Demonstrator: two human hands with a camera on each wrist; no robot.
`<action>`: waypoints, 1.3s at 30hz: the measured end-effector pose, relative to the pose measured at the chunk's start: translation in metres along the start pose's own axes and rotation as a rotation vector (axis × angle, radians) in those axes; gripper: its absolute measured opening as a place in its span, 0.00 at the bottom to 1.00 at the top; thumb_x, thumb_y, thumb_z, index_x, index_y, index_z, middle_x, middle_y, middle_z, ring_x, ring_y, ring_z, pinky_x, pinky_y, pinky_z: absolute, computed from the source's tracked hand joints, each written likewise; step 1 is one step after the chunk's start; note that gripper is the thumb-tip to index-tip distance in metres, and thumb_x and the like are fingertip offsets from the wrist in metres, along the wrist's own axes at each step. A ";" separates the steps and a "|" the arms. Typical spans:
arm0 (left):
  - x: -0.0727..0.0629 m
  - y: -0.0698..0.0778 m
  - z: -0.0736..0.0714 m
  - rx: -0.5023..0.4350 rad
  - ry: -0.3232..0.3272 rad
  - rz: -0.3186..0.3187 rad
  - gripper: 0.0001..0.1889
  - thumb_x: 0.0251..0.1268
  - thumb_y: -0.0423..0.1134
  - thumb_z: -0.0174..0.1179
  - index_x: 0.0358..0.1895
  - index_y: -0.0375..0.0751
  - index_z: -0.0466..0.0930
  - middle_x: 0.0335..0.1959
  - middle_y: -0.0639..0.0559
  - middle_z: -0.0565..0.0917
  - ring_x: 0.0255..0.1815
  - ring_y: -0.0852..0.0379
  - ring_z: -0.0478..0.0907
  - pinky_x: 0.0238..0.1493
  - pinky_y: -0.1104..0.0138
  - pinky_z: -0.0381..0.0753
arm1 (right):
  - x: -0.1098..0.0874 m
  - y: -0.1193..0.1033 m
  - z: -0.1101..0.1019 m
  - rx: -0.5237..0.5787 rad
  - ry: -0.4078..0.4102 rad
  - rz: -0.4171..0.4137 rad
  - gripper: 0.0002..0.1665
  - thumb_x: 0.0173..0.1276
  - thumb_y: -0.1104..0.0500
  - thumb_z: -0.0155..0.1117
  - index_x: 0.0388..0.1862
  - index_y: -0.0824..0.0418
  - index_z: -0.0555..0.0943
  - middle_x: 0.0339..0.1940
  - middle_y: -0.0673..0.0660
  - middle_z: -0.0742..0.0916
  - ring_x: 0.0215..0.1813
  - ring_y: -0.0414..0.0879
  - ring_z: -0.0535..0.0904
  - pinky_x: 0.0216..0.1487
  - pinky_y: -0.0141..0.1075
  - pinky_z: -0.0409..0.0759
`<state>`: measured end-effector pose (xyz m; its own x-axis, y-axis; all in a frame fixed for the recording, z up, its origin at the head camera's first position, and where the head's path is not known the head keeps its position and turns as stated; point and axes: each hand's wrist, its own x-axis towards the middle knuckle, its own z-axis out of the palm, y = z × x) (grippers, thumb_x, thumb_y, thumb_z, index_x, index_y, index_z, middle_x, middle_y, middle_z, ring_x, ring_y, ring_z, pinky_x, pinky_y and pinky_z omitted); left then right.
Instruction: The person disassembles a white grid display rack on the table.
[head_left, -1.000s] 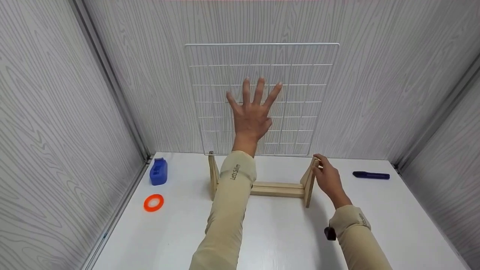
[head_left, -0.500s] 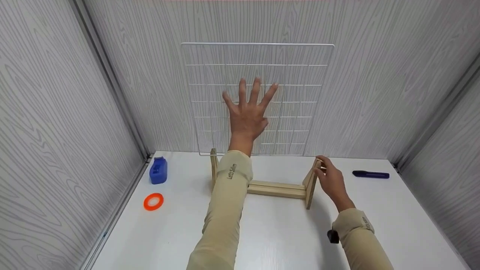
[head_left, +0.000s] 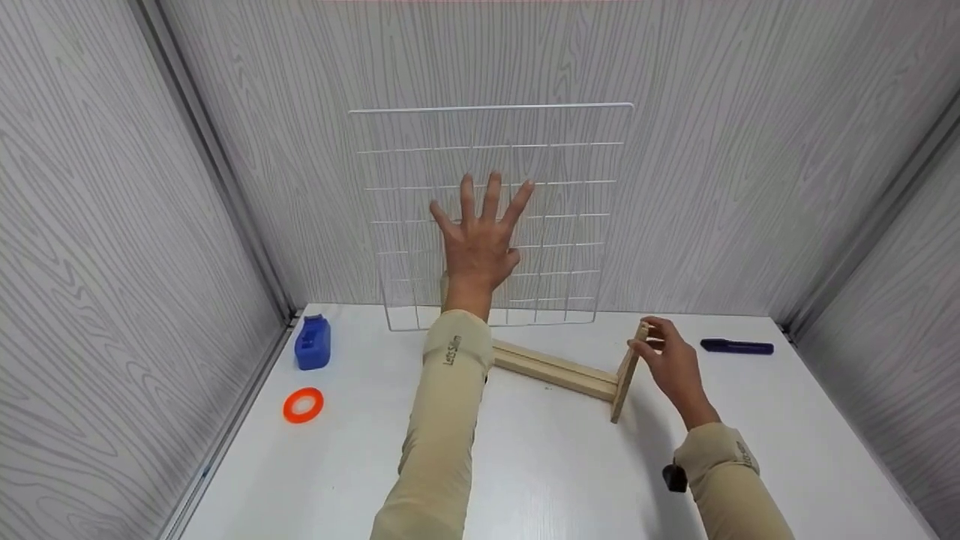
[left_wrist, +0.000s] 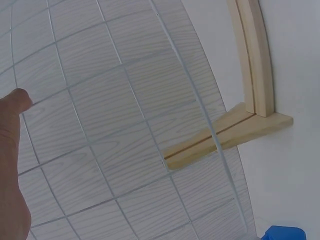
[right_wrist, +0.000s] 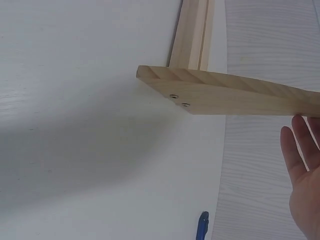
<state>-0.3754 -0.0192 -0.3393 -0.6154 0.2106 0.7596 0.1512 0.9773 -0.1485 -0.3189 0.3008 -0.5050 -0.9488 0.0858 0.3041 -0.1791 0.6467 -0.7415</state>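
My left hand (head_left: 478,244) lies with spread, straight fingers against a white wire grid panel (head_left: 562,215), which stands upright and leans a little. In the left wrist view, the thumb (left_wrist: 21,100) lies at a wire. My right hand (head_left: 673,367) pinches the upper end of one side piece of a wooden stand (head_left: 555,373). The stand has two tapered end pieces joined by a grooved crossbar, now angled on the table. Its far-left end piece (left_wrist: 240,129) shows behind the grid's lower edge in the left wrist view; my left arm mostly hides it from the head view.
A blue tape dispenser (head_left: 313,343) and an orange ring (head_left: 303,405) lie on the white table (head_left: 570,472) at left. A dark blue pen-shaped cutter (head_left: 737,346) lies at right. Grey wood-patterned walls (head_left: 750,150) enclose the back and both sides.
The grid has shifted left and its bottom edge has come forward off the back wall. The stand has turned, its left end swinging backward. My right hand moved slightly right with it.
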 end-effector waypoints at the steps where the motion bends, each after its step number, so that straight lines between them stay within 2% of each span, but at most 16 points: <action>1: -0.002 -0.001 0.001 -0.001 -0.008 0.000 0.54 0.53 0.64 0.71 0.81 0.74 0.45 0.82 0.50 0.56 0.82 0.38 0.52 0.67 0.25 0.59 | -0.001 0.001 0.000 0.004 0.004 0.004 0.31 0.74 0.54 0.65 0.71 0.60 0.69 0.66 0.67 0.81 0.65 0.63 0.80 0.62 0.57 0.80; 7: -0.008 -0.005 0.008 -0.015 -0.041 0.000 0.56 0.52 0.65 0.72 0.81 0.74 0.44 0.82 0.50 0.56 0.81 0.38 0.52 0.66 0.25 0.60 | -0.004 0.005 0.000 0.013 0.043 0.008 0.32 0.72 0.51 0.67 0.70 0.62 0.69 0.62 0.67 0.82 0.63 0.62 0.81 0.60 0.55 0.81; 14: -0.021 -0.008 0.017 -0.024 -0.095 0.001 0.57 0.51 0.65 0.71 0.81 0.74 0.42 0.82 0.49 0.57 0.81 0.37 0.53 0.64 0.25 0.63 | -0.005 0.005 -0.001 -0.001 0.050 -0.006 0.32 0.71 0.54 0.68 0.68 0.63 0.68 0.60 0.66 0.83 0.61 0.61 0.83 0.60 0.52 0.82; 22: -0.043 -0.016 0.030 0.001 -0.160 -0.011 0.58 0.47 0.67 0.72 0.81 0.73 0.44 0.81 0.48 0.59 0.80 0.36 0.56 0.61 0.26 0.67 | -0.009 0.004 -0.003 0.028 0.039 -0.002 0.32 0.71 0.51 0.68 0.66 0.63 0.68 0.65 0.66 0.81 0.71 0.63 0.75 0.71 0.61 0.70; 26: -0.055 -0.018 0.037 -0.025 -0.218 -0.007 0.59 0.47 0.68 0.72 0.81 0.72 0.43 0.81 0.47 0.58 0.80 0.35 0.55 0.60 0.25 0.67 | -0.014 0.004 -0.004 0.051 0.041 -0.010 0.30 0.70 0.53 0.69 0.63 0.63 0.69 0.66 0.65 0.82 0.72 0.62 0.74 0.73 0.60 0.68; 34: -0.076 -0.017 0.048 -0.064 -0.311 -0.010 0.58 0.49 0.63 0.72 0.81 0.72 0.43 0.81 0.47 0.59 0.81 0.35 0.54 0.61 0.25 0.66 | -0.025 0.005 -0.009 0.068 0.062 -0.040 0.28 0.68 0.56 0.71 0.60 0.63 0.70 0.64 0.62 0.83 0.68 0.60 0.78 0.72 0.53 0.73; 38: -0.087 -0.018 0.053 -0.093 -0.358 -0.025 0.58 0.48 0.61 0.73 0.81 0.72 0.43 0.81 0.47 0.58 0.81 0.34 0.53 0.61 0.24 0.66 | -0.032 0.007 -0.009 0.106 0.068 -0.017 0.29 0.68 0.54 0.72 0.60 0.64 0.70 0.62 0.62 0.85 0.66 0.57 0.80 0.69 0.52 0.76; 39: -0.090 -0.018 0.055 -0.095 -0.365 -0.027 0.59 0.48 0.61 0.73 0.81 0.72 0.43 0.81 0.47 0.58 0.81 0.34 0.54 0.60 0.24 0.66 | -0.033 0.009 -0.009 0.119 0.063 -0.010 0.30 0.68 0.53 0.72 0.60 0.64 0.70 0.62 0.61 0.85 0.66 0.55 0.81 0.67 0.48 0.78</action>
<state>-0.3654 -0.0549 -0.4394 -0.8526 0.1958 0.4845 0.1916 0.9797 -0.0587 -0.2863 0.3105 -0.5160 -0.9293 0.1296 0.3457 -0.2215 0.5535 -0.8029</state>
